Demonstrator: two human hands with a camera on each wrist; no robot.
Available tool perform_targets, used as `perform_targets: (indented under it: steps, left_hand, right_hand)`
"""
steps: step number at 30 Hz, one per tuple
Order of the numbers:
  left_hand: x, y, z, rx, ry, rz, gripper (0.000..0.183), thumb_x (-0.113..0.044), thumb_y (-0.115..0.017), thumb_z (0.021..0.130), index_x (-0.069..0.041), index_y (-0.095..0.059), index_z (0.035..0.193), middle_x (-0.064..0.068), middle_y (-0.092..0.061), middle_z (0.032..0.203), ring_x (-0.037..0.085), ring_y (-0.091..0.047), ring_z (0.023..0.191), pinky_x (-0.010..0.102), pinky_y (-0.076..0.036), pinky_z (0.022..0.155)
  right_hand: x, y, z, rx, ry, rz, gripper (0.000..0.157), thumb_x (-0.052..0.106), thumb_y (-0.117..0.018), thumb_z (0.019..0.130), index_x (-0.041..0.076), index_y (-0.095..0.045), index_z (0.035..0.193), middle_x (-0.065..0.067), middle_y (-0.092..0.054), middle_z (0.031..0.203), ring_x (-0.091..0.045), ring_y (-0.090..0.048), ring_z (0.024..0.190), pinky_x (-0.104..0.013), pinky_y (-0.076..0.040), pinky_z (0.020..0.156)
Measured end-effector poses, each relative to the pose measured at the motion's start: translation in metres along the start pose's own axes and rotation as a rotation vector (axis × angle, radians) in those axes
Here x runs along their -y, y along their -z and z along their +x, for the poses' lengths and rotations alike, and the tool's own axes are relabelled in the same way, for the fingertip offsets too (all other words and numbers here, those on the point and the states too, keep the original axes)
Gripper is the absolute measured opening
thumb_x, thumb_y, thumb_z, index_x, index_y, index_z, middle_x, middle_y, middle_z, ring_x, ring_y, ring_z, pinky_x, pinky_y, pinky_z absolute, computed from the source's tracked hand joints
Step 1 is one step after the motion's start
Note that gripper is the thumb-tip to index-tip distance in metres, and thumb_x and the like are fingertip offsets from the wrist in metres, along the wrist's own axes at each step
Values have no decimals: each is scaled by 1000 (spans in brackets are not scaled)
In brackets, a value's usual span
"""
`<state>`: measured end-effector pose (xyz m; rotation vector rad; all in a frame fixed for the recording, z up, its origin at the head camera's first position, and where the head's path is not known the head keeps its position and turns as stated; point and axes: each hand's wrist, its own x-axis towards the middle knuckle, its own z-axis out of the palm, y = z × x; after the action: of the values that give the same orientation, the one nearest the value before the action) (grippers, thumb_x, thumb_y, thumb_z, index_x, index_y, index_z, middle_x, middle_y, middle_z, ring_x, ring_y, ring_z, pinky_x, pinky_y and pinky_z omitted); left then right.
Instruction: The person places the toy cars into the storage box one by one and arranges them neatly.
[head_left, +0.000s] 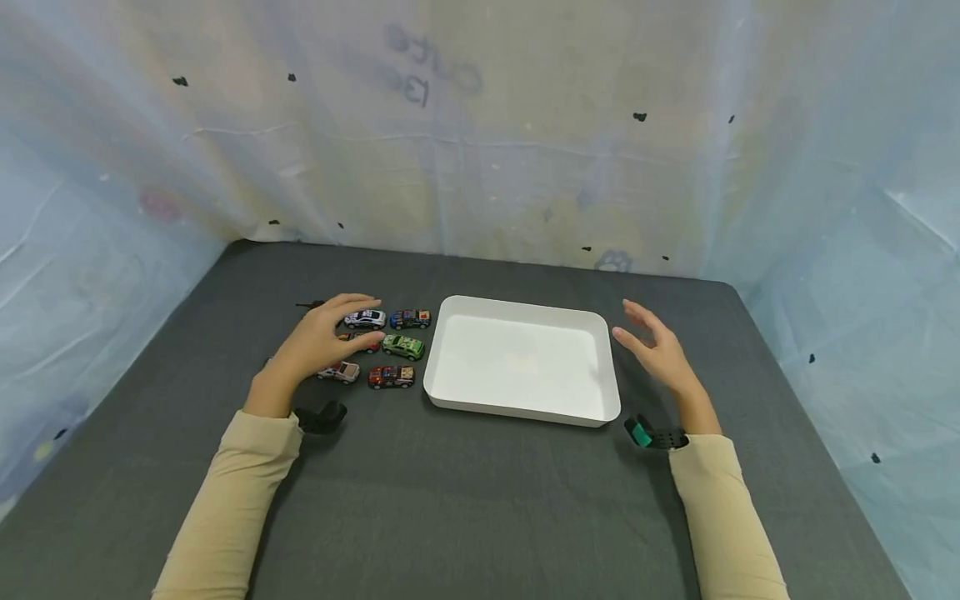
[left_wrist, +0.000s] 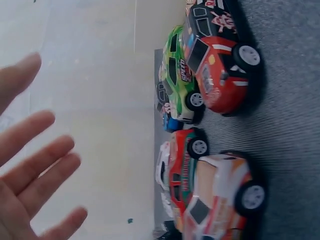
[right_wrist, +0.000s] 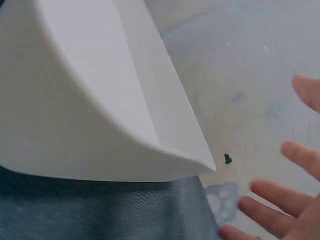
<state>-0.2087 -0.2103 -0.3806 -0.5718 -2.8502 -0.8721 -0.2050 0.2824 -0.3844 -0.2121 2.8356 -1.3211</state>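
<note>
Several small toy cars sit in two columns at the left of the table. My left hand (head_left: 315,342) hovers over the left column, its fingers spread and holding nothing. Partly behind it are a white toy car (head_left: 365,319), a red and green toy car (left_wrist: 181,165) and a white and red toy car (head_left: 341,372). Farther right stand a dark blue toy car (head_left: 410,318), a green toy car (head_left: 403,347) and a red and black toy car (head_left: 392,377). Off the right end of a white tray (head_left: 525,358), my right hand (head_left: 663,357) hangs in the air, fingers apart, touching nothing.
The tray's raised rim (head_left: 517,413) stands close to the right column of cars. A thin dark object (head_left: 313,304) shows behind the left hand. Pale sheeting (head_left: 495,192) hangs behind and beside the grey table (head_left: 480,500).
</note>
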Motion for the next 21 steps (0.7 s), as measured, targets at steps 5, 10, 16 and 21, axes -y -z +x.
perform_targets:
  steps: [5,10,16,21]
  left_hand:
    - [6,-3,-4,21,-44,-100,47,-25,-70,88,-6,-60,130,20,-56,134,40,-52,124,59,-44,98]
    - [12,-6,-4,67,-65,-159,46,-21,-75,84,-4,-64,125,19,-60,128,40,-54,122,58,-47,93]
    - [19,-12,-2,138,-42,-215,47,-22,-79,79,-7,-67,122,15,-63,121,31,-57,104,47,-48,83]
    - [19,-17,-1,180,-55,-222,46,-22,-81,77,-7,-70,118,13,-64,111,28,-55,91,39,-46,78]
  right_hand:
    - [-12,-8,-6,61,-37,169,66,27,-56,98,10,-25,154,-23,-31,155,-41,-31,143,-59,-30,113]
    - [-25,-16,-5,103,-51,296,71,19,-62,94,10,-24,154,-20,-28,157,-39,-29,145,-48,-35,114]
    - [-35,-23,0,173,-3,392,74,7,-66,90,4,-25,152,-25,-26,157,-15,-45,135,-4,-42,93]
    - [-41,-27,1,169,-21,414,74,5,-67,89,1,-27,151,-29,-28,154,14,-46,113,-2,-41,91]
